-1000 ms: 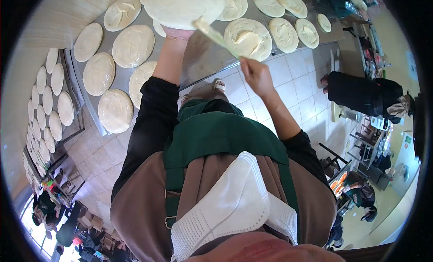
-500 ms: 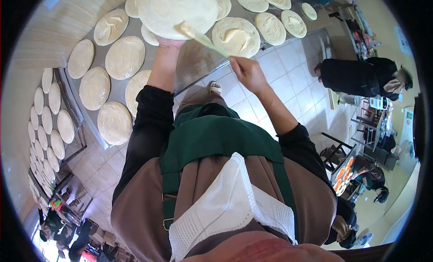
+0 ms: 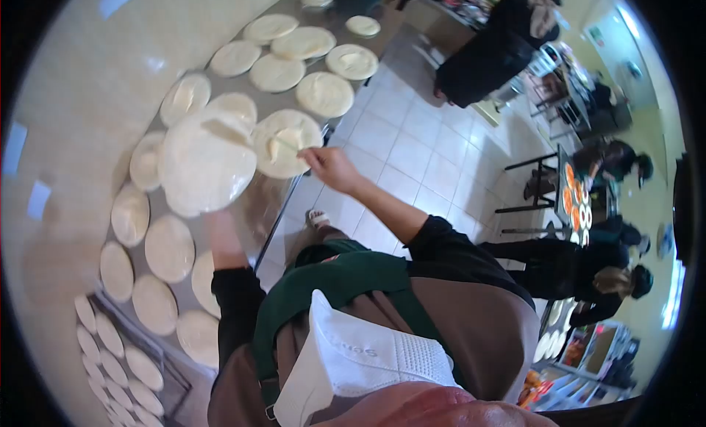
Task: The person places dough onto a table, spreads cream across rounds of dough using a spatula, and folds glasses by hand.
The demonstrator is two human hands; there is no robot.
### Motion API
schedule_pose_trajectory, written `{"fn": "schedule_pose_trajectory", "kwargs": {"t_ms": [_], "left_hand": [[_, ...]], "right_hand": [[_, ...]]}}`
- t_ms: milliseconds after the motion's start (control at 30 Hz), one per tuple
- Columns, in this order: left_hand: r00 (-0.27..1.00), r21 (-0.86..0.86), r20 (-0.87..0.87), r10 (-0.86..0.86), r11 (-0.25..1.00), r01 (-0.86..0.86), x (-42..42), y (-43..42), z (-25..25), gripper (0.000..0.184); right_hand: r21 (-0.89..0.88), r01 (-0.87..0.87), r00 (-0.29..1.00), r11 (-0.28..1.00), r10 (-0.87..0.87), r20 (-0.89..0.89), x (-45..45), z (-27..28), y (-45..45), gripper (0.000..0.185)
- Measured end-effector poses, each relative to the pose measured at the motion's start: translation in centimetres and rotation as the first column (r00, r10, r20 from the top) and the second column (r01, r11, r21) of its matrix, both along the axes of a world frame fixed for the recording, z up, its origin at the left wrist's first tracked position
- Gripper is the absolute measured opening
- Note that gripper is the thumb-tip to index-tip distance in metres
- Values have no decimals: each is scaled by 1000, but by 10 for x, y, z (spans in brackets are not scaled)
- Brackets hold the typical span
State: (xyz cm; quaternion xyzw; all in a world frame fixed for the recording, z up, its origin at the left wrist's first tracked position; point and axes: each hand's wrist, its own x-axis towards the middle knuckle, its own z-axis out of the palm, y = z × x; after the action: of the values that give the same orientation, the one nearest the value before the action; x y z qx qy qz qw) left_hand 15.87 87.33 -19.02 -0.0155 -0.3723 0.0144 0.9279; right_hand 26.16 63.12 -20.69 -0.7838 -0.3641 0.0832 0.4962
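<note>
My left hand (image 3: pixel 220 223) holds up a large flat dough round (image 3: pixel 206 166) from underneath, tilted above the table; its fingers are hidden behind the dough. The round's top looks smooth and glossy. My right hand (image 3: pixel 331 168) is closed around the thin pale-green handle of a spreader (image 3: pixel 231 130), whose blurred tan end lies over the upper right of the held round. Beneath the handle, on the table, lies another dough round (image 3: pixel 276 164) with a dollop of cream-coloured spread (image 3: pixel 283 144) at its middle.
Several dough rounds (image 3: pixel 169 248) cover the metal table (image 3: pixel 259 215), some with spread on top. More rounds (image 3: pixel 143 367) lie on a lower surface at left. A person in black (image 3: pixel 491 48) stands across the tiled floor; others work at tables (image 3: pixel 566 181) on the right.
My view has turned and shifted, so the table now lies further left and lower. My left hand still holds the dough round, and the spreader remains in my right hand.
</note>
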Motion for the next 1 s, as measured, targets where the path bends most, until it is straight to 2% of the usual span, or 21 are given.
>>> {"fn": "schedule_pose_trajectory", "kwargs": {"t_ms": [67,133,167,200,233,267,300,367,433,500,567,600,633,700,733,833,867,900,967,1000], "left_hand": [[997,13,25,-67,998,67,3,-5,0,72],[993,23,36,-112,993,112,22,-6,-1,72],[991,26,34,-130,991,129,30,-2,0,71],[989,30,30,-144,989,143,26,-13,-6,71],[987,33,26,-156,987,155,66,-11,1,71],[986,33,19,-168,985,167,60,-17,-3,71],[984,32,12,-178,984,178,69,-17,-4,70],[982,24,-1,-188,982,188,46,-25,-14,70],[982,8,-28,-185,983,185,73,-13,-22,70],[987,-16,-101,-127,992,126,62,-19,-35,69],[973,-40,-233,7,999,-16,75,-4,-54,69],[952,-47,-295,86,993,-105,71,-12,-64,68],[925,-47,-343,161,981,-188,79,-11,-70,68],[863,-40,-421,278,945,-324,71,-7,-88,68],[838,-33,-442,320,928,-371,72,-13,-90,68],[790,-20,-480,382,895,-445,63,-11,-90,67],[775,81,-463,430,891,-446,58,-9,-85,60],[770,81,-466,436,887,-454,55,-8,-80,60],[649,174,-585,486,857,-485,49,-8,-80,59],[644,172,-588,489,854,-492,48,-8,-81,59]], "right_hand": [[41,43,999,998,-44,8,0,4,0,27],[-66,35,999,997,-33,37,4,1,1,23],[-62,53,998,997,-50,42,3,0,1,23],[-106,23,995,994,-13,96,2,0,1,24],[-154,-6,989,988,29,147,-1,0,1,27],[-238,-18,992,971,47,118,-6,0,1,35],[-239,-8,992,971,37,117,-12,1,-3,35],[-264,-96,988,960,123,89,-18,7,-13,34],[-264,-135,980,955,168,105,-17,4,-23,31],[-178,-254,942,951,285,177,-15,2,-33,28],[-151,-307,938,940,325,118,-6,1,-40,24],[-64,-288,943,955,295,155,-4,6,-39,22],[-100,-245,963,964,254,89,2,13,-40,19],[-39,-137,988,990,139,70,9,34,-31,20],[-62,-94,994,994,97,42,17,41,-23,21],[-136,-21,1000,990,20,-5,33,52,-4,23],[-189,27,999,982,-31,-17,37,53,3,24],[-191,18,1000,981,-22,-19,40,53,12,24],[-117,39,999,992,-39,2,40,50,25,25],[-121,30,1000,992,-30,0,41,48,31,25]]}}
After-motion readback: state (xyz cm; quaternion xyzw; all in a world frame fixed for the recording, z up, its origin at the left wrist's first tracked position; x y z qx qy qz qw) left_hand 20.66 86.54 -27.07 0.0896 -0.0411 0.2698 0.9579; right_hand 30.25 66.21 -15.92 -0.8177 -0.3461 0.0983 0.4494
